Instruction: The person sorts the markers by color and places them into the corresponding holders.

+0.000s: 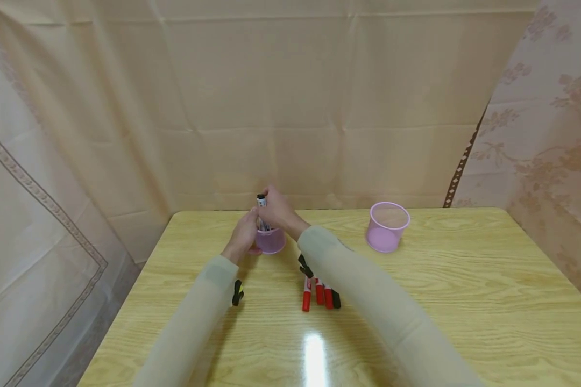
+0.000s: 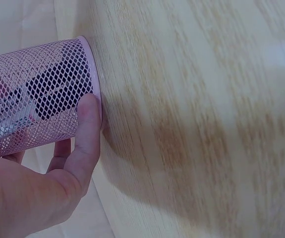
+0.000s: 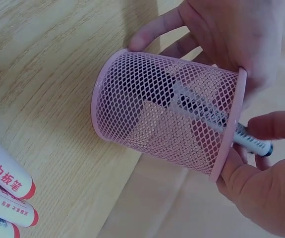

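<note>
A pink mesh pen cup [image 1: 271, 242] stands near the table's far edge, left of centre. My left hand [image 1: 242, 235] holds it from the left side, thumb low near its base in the left wrist view. Through the mesh [image 3: 157, 104] show a dark cap and the pale barrel of a whiteboard marker. My right hand [image 1: 280, 210] is at the cup's rim, where its thumb and fingers pinch a white marker [image 3: 254, 144] that sticks out of the opening. A marker's black end [image 1: 261, 197] points up beside the right fingers in the head view.
Several whiteboard markers with red caps [image 1: 306, 301] and one with a black cap [image 1: 336, 299] lie on the wooden table [image 1: 445, 322], partly under the right forearm. A second pink mesh cup [image 1: 387, 228] stands to the right. A beige curtain [image 1: 271, 107] hangs behind.
</note>
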Action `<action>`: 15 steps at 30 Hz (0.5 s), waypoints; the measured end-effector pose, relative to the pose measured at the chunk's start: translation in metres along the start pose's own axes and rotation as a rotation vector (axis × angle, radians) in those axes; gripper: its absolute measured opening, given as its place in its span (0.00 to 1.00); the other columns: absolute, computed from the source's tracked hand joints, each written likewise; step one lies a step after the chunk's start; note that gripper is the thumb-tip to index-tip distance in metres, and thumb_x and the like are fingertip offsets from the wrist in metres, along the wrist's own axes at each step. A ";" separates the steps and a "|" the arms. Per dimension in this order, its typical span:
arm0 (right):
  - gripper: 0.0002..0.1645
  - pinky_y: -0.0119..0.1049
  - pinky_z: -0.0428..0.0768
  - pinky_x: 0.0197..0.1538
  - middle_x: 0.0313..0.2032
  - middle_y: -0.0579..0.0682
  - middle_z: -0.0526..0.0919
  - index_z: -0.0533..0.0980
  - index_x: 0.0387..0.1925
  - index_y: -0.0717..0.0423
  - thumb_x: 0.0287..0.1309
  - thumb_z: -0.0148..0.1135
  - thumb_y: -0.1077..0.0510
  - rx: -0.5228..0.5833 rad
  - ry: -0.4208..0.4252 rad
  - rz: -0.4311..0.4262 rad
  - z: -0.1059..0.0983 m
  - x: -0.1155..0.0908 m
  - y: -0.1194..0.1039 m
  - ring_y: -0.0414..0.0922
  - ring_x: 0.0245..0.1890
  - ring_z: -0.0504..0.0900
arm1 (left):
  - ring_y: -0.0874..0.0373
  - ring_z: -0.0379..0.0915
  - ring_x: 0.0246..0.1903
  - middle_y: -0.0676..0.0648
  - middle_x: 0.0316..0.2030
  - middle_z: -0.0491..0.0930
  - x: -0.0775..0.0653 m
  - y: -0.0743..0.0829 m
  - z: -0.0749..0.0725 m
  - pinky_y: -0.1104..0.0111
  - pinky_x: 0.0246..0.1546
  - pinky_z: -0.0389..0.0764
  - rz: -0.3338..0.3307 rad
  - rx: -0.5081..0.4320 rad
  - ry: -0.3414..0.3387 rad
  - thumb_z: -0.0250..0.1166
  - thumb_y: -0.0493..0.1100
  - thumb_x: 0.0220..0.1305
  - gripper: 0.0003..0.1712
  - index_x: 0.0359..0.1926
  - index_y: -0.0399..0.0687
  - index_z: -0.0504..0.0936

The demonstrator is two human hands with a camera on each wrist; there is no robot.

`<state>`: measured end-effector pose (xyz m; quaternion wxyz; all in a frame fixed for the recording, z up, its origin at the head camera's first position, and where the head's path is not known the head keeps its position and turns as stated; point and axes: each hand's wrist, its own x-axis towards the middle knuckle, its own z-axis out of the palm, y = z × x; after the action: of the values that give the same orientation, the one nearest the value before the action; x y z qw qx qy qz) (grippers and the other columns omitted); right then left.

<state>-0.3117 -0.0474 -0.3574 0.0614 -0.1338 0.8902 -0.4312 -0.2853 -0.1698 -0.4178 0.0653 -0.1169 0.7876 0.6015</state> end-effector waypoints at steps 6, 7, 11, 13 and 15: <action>0.30 0.48 0.80 0.56 0.56 0.60 0.76 0.63 0.65 0.56 0.64 0.59 0.69 -0.022 0.009 0.019 0.003 -0.001 -0.002 0.53 0.52 0.78 | 0.38 0.69 0.55 0.37 0.65 0.66 -0.001 -0.001 0.000 0.46 0.37 0.85 0.018 0.009 0.002 0.33 0.68 0.78 0.37 0.72 0.53 0.66; 0.30 0.47 0.80 0.56 0.56 0.60 0.76 0.62 0.65 0.56 0.63 0.58 0.70 -0.025 0.007 0.021 0.003 0.000 -0.002 0.53 0.52 0.78 | 0.38 0.69 0.54 0.37 0.65 0.66 -0.001 -0.001 0.000 0.46 0.37 0.85 0.021 0.008 0.002 0.33 0.67 0.79 0.36 0.72 0.53 0.66; 0.32 0.47 0.79 0.57 0.57 0.61 0.75 0.62 0.66 0.57 0.62 0.56 0.73 -0.021 -0.006 0.015 0.002 0.000 -0.002 0.53 0.53 0.77 | 0.39 0.69 0.53 0.37 0.64 0.67 -0.001 -0.001 0.000 0.46 0.37 0.85 0.018 0.002 0.004 0.34 0.66 0.79 0.35 0.72 0.54 0.66; 0.31 0.47 0.79 0.58 0.57 0.61 0.75 0.62 0.66 0.58 0.62 0.55 0.73 -0.014 -0.018 0.005 0.001 -0.001 -0.001 0.53 0.53 0.77 | 0.38 0.69 0.54 0.37 0.64 0.67 -0.001 0.000 0.000 0.46 0.37 0.85 0.013 0.000 0.004 0.34 0.66 0.79 0.35 0.72 0.54 0.66; 0.31 0.47 0.79 0.58 0.57 0.62 0.75 0.62 0.66 0.58 0.64 0.54 0.74 -0.002 -0.028 -0.005 0.000 -0.001 -0.001 0.53 0.53 0.77 | 0.38 0.69 0.55 0.37 0.64 0.67 -0.001 0.001 0.000 0.46 0.37 0.84 0.011 -0.002 0.001 0.34 0.67 0.79 0.35 0.72 0.54 0.66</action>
<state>-0.3110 -0.0474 -0.3569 0.0727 -0.1419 0.8894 -0.4284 -0.2845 -0.1692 -0.4169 0.0616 -0.1130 0.7877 0.6025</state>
